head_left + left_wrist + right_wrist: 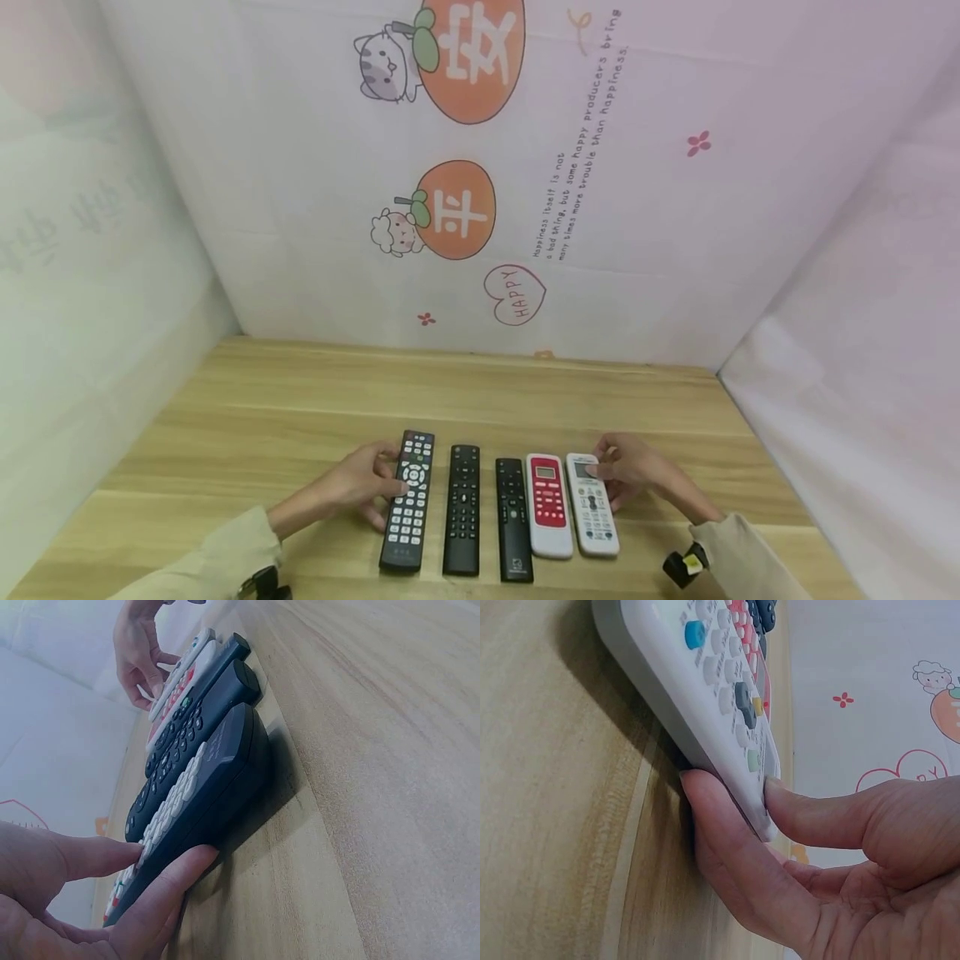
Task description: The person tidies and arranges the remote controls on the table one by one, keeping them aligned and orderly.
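Observation:
In the head view, my left hand [366,485] holds the leftmost remote control [407,504], a long black one with white buttons. Its thumb lies on the buttons, and the other fingers are at the remote's left side, as the left wrist view shows up close on the black remote [214,780]. At the other end of the row, my right hand [632,468] pinches a white remote control [596,521] with a small grey screen. In the right wrist view, the thumb [817,817] presses near that screen while fingers [724,817] curl against the side edge.
Between the hands lie two black remotes, a longer one [462,512] and a slimmer one [514,525], plus a white remote with a red face [550,508]. All rest on a wooden table [375,379]. Printed white cloth [300,208] stands behind and at both sides.

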A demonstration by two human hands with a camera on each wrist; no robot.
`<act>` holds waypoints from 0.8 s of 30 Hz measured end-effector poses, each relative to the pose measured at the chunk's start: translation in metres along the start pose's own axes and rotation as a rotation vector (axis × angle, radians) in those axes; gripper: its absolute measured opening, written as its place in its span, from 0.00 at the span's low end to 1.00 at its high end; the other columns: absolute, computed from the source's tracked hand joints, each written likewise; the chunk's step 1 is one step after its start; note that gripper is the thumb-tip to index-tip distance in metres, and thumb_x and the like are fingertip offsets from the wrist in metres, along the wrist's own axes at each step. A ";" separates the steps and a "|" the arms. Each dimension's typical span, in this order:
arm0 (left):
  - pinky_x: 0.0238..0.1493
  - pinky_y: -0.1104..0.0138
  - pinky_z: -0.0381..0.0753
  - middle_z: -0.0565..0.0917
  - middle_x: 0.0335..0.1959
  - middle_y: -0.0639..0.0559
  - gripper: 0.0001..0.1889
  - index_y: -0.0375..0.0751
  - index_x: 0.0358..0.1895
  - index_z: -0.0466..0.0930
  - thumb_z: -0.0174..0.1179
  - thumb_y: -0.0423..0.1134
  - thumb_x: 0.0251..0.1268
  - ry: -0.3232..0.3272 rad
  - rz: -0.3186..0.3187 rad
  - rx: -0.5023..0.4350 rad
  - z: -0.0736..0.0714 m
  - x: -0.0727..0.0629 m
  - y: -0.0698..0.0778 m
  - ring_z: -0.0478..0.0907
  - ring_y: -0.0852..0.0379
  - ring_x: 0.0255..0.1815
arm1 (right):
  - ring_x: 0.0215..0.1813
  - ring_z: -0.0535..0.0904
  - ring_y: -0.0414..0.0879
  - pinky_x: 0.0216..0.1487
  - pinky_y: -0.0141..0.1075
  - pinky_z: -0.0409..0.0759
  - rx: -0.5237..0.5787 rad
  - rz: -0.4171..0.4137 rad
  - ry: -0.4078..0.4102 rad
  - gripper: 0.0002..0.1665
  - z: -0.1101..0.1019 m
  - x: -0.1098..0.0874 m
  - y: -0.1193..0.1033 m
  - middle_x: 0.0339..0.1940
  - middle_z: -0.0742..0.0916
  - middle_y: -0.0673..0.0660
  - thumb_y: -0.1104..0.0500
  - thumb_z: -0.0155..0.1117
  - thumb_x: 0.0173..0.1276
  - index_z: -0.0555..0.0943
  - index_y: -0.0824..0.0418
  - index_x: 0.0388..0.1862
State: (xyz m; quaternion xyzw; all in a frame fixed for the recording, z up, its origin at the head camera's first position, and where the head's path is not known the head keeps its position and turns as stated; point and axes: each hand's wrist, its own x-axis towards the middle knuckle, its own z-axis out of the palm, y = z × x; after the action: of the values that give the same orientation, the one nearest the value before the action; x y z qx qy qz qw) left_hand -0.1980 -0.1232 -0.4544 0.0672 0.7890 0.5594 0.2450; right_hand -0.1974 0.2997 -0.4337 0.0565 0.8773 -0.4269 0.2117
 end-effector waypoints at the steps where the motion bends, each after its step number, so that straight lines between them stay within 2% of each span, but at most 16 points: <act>1: 0.26 0.55 0.94 0.78 0.42 0.35 0.36 0.19 0.71 0.61 0.68 0.24 0.63 0.004 -0.006 0.000 0.000 0.000 0.000 0.84 0.45 0.24 | 0.28 0.86 0.52 0.29 0.43 0.93 0.005 -0.001 -0.002 0.12 0.000 0.000 0.000 0.36 0.85 0.64 0.68 0.65 0.74 0.73 0.70 0.50; 8: 0.25 0.55 0.93 0.78 0.43 0.35 0.35 0.19 0.70 0.62 0.68 0.23 0.62 0.029 -0.012 0.014 0.002 -0.001 0.001 0.84 0.45 0.24 | 0.28 0.86 0.51 0.29 0.43 0.93 -0.004 -0.008 -0.008 0.12 0.001 0.000 0.001 0.37 0.86 0.65 0.67 0.65 0.75 0.73 0.71 0.50; 17: 0.25 0.53 0.93 0.72 0.40 0.40 0.44 0.22 0.78 0.54 0.67 0.21 0.60 0.008 0.013 -0.012 0.009 -0.005 0.002 0.84 0.45 0.30 | 0.28 0.86 0.51 0.29 0.43 0.93 -0.030 -0.015 -0.021 0.11 -0.002 -0.003 0.002 0.37 0.86 0.64 0.67 0.64 0.76 0.73 0.70 0.50; 24: 0.25 0.54 0.93 0.69 0.39 0.41 0.44 0.23 0.78 0.55 0.67 0.21 0.60 0.010 0.027 -0.008 0.008 -0.004 0.003 0.83 0.44 0.29 | 0.29 0.87 0.52 0.30 0.44 0.94 -0.027 -0.021 -0.037 0.11 -0.004 -0.003 -0.002 0.38 0.86 0.65 0.67 0.63 0.76 0.72 0.71 0.51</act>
State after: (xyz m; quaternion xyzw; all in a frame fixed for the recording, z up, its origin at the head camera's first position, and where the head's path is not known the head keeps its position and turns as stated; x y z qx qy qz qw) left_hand -0.1915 -0.1171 -0.4520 0.0742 0.7870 0.5662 0.2335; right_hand -0.1972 0.3020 -0.4285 0.0365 0.8795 -0.4182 0.2244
